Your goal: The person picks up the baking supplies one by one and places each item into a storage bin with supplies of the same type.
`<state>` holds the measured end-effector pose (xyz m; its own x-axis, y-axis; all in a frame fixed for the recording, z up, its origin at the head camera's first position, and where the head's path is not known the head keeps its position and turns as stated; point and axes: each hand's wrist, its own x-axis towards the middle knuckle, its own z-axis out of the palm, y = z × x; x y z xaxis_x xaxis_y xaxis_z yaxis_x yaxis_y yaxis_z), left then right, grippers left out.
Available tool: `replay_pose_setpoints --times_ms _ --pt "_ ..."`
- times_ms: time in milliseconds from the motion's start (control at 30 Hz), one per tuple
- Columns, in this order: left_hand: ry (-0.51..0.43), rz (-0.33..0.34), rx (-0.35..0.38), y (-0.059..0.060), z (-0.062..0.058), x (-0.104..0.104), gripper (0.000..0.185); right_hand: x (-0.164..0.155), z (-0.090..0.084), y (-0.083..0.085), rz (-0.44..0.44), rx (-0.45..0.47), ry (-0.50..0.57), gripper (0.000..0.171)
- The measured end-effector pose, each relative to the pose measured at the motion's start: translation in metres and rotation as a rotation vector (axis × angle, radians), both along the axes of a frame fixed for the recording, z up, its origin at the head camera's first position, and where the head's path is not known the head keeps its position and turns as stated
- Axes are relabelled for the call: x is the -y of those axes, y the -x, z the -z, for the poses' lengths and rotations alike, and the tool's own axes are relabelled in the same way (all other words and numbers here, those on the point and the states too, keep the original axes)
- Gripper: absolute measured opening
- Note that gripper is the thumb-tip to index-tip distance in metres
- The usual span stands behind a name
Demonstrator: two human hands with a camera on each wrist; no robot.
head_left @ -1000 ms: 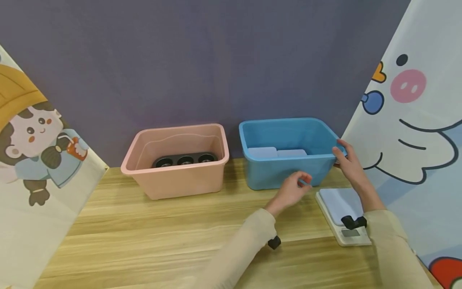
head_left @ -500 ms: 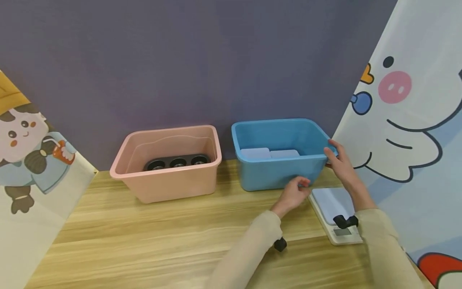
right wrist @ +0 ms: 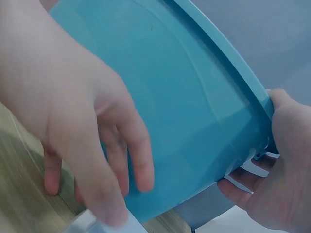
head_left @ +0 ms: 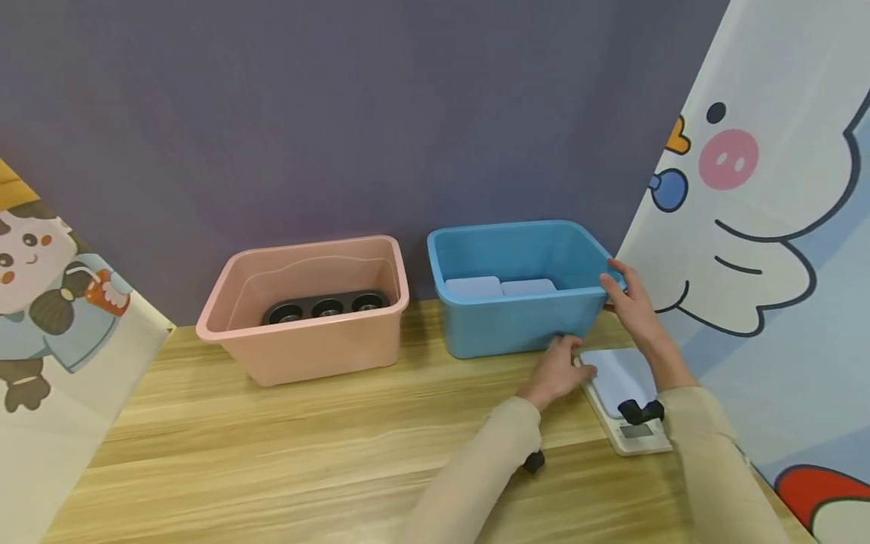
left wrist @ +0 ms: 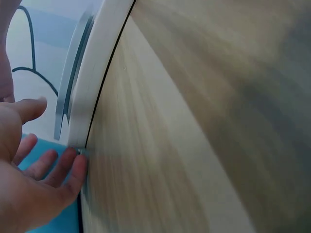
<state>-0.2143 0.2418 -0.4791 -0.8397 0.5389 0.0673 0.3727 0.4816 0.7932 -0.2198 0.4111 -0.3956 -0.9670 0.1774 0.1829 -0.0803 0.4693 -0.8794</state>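
A blue plastic bin (head_left: 503,325) stands at the back right of the table with two pale, flat-topped items (head_left: 473,287) in it. My right hand (head_left: 635,306) grips the bin's right front corner, thumb on the rim and fingers below it, as the right wrist view also shows. A white kitchen scale (head_left: 635,432) with a pale platform lies in front of the bin's right end. My left hand (head_left: 553,372) is low between bin and scale. In the left wrist view its loosely bent fingers (left wrist: 60,167) reach the scale's end at table level, and its thumb stands apart.
To the left stands a pink plastic bin (head_left: 306,351) with a dark muffin tin (head_left: 326,306) in it. A dark grey backdrop (head_left: 306,113) rises behind the bins. Printed cartoon panels (head_left: 761,295) flank the wooden table (head_left: 285,461) on both sides.
My left hand has moved right and down from the bin's front to the scale's rear left corner. My right hand keeps its grip on the bin. The head view has shifted slightly right.
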Motion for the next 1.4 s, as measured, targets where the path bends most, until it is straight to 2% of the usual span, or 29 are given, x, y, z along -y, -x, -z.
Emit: replay_pose_setpoints --times_ms 133,333,500,733,900,1133,1267,1400 --pt "0.069 -0.003 -0.013 -0.005 0.0 -0.001 0.059 0.002 0.002 0.003 0.002 0.004 -0.003 0.07" --pt "0.113 -0.037 0.022 -0.005 -0.002 0.003 0.068 0.002 0.003 0.005 -0.002 0.005 -0.011 0.07" --pt "0.149 0.001 0.071 -0.004 -0.006 0.008 0.074 0.002 0.001 0.003 0.0 0.003 -0.017 0.069" --pt "0.089 0.068 0.146 0.0 -0.008 0.021 0.054 0.001 0.003 0.003 0.003 0.004 0.004 0.069" --pt "0.097 0.047 0.24 0.003 -0.01 0.032 0.058 -0.004 0.008 0.004 0.004 -0.009 0.034 0.069" --pt "0.125 0.019 0.251 0.007 -0.022 0.049 0.059 -0.005 0.007 0.0 0.018 -0.007 0.02 0.069" --pt "0.079 0.012 0.262 0.008 -0.033 0.061 0.061 -0.003 0.005 0.0 0.011 -0.014 0.025 0.069" --pt "-0.036 0.019 0.297 0.013 -0.036 0.073 0.058 -0.001 0.004 0.002 0.011 -0.01 0.017 0.069"
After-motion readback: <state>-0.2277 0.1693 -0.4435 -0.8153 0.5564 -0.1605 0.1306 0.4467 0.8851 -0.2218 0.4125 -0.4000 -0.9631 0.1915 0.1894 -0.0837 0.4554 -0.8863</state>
